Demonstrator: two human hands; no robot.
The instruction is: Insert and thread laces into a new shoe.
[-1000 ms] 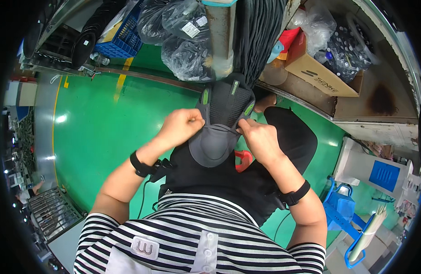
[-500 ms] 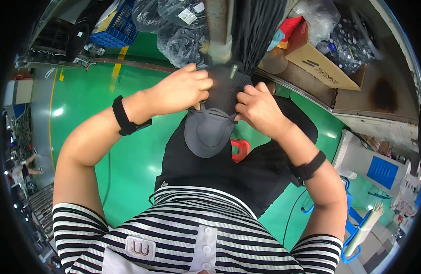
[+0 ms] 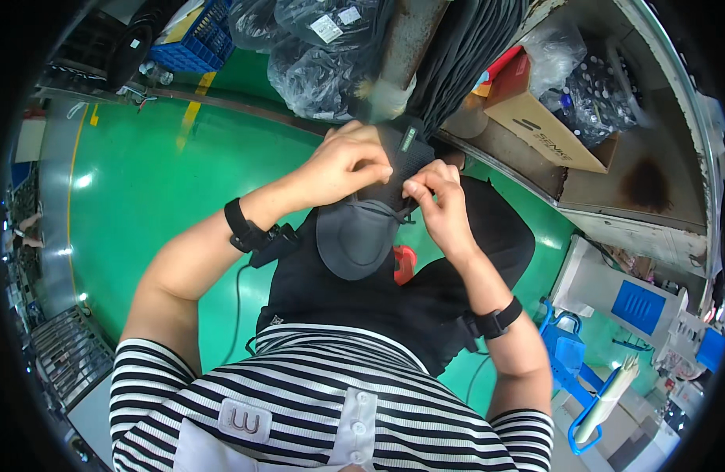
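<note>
A dark shoe upper (image 3: 356, 240) lies over my lap, its rounded grey toe end toward me. Its black mesh tongue (image 3: 402, 153) points away and carries a small green label. A black shoelace (image 3: 382, 208) crosses where tongue and toe part meet, and a short piece sticks out at the right. My left hand (image 3: 348, 161) is closed in a pinch over the tongue's left side; what is between its fingertips, if anything, is hidden. My right hand (image 3: 439, 197) pinches at the right edge, its fingertips on the shoelace.
Many black laces (image 3: 469, 59) hang in a bundle beside a rusty metal post (image 3: 414, 39). Clear plastic bags (image 3: 311, 75) lie at the far left of it. A cardboard box (image 3: 528, 118) stands on the right shelf. A blue crate (image 3: 193, 47) is at the far left.
Both hands have drawn closer together over the tongue, the left one moving right. A short piece of shoelace now shows at the right side. The view has shifted slightly.
</note>
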